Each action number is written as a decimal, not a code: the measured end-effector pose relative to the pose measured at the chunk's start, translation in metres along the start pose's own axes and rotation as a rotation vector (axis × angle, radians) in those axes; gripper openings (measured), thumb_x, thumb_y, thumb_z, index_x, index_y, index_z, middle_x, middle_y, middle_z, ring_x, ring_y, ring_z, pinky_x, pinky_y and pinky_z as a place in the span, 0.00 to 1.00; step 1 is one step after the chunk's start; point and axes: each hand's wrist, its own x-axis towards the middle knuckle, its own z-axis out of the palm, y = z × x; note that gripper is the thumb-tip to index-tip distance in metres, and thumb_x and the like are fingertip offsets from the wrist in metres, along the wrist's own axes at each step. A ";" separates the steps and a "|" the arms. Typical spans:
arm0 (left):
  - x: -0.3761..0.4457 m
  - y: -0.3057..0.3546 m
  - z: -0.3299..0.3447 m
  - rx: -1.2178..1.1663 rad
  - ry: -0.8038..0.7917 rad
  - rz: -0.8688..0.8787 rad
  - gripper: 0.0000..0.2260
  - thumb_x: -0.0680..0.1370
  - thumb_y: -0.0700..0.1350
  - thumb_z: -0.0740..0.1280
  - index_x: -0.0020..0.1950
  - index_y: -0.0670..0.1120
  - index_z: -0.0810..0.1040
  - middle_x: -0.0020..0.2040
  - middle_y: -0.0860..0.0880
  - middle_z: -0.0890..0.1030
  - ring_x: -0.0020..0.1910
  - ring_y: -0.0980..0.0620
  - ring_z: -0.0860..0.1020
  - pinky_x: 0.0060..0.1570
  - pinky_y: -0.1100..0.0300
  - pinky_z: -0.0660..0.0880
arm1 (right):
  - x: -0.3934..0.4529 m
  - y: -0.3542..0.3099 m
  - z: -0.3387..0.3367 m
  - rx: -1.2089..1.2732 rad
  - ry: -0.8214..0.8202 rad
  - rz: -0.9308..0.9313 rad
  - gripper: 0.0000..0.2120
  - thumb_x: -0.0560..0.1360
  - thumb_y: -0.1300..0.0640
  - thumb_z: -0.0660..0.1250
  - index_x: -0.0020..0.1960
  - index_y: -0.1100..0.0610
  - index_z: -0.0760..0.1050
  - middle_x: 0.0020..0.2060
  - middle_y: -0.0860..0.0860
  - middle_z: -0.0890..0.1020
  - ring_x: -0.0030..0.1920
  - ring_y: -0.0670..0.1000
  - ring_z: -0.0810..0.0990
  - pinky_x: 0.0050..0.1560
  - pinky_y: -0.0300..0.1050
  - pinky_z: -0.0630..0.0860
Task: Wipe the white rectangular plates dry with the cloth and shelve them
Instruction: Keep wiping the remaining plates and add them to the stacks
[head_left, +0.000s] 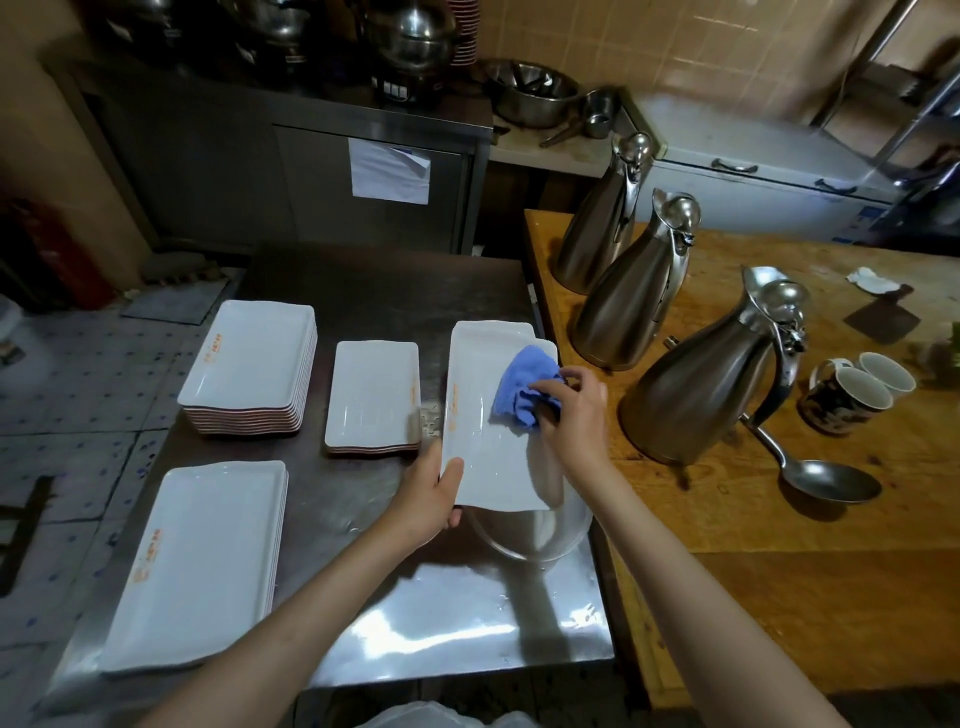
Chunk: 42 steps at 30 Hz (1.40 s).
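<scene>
Left hand (431, 493) grips the near left corner of a white rectangular plate (485, 457), thumb over the rim, fingers curled under; plate held tilted, lifted off the steel bench (363, 291) at centre frame. Right hand (571, 410) has its fingers clenched on a bunched blue cloth (522, 387), pressing it to the plate's upper right face. Directly behind the held plate, more white plates (540, 345) lie partly hidden; count cannot be told. A clear bowl (535, 535) sits just under the plate's near edge. Other stacks on the bench: tall stack (254, 358) at upper left, low stack (373, 395) at centre, wide stack (197, 561) at lower left. Water droplets show on the bench between the centre stack and the held plate. Risks, as judged: the plate hangs from a one-corner grip, and if still wet it could slide out under the cloth's push, dropping onto the bowl or the plates behind and chipping. A hard wipe toward the far edge could lever the plate out of the left hand. Three steel jugs (634, 296) stand close on the wooden bench (779, 597) at right; a wide right-elbow swing could knock the nearest. The wadded cloth covers little surface, so damp patches may be left. No shelf can be made out; the carrying path cannot be judged.
</scene>
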 end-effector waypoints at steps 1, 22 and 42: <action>-0.001 0.000 -0.001 -0.002 -0.010 0.004 0.14 0.82 0.42 0.53 0.68 0.46 0.67 0.37 0.48 0.76 0.24 0.52 0.70 0.24 0.61 0.69 | 0.004 -0.001 -0.001 0.013 0.001 0.008 0.11 0.74 0.60 0.69 0.57 0.55 0.79 0.59 0.54 0.71 0.57 0.48 0.67 0.50 0.24 0.61; -0.012 0.015 -0.016 -0.027 -0.092 0.034 0.12 0.83 0.43 0.54 0.66 0.45 0.68 0.36 0.51 0.76 0.22 0.54 0.70 0.23 0.63 0.68 | 0.034 -0.039 -0.015 0.275 0.111 0.259 0.09 0.73 0.65 0.69 0.54 0.61 0.80 0.51 0.53 0.82 0.46 0.44 0.77 0.41 0.26 0.69; -0.012 0.014 -0.014 -0.193 -0.088 0.002 0.08 0.83 0.43 0.56 0.62 0.45 0.68 0.39 0.44 0.78 0.22 0.52 0.73 0.24 0.60 0.71 | -0.012 -0.063 -0.008 0.242 -0.261 -0.035 0.09 0.73 0.66 0.68 0.52 0.61 0.82 0.51 0.56 0.83 0.50 0.48 0.78 0.46 0.23 0.71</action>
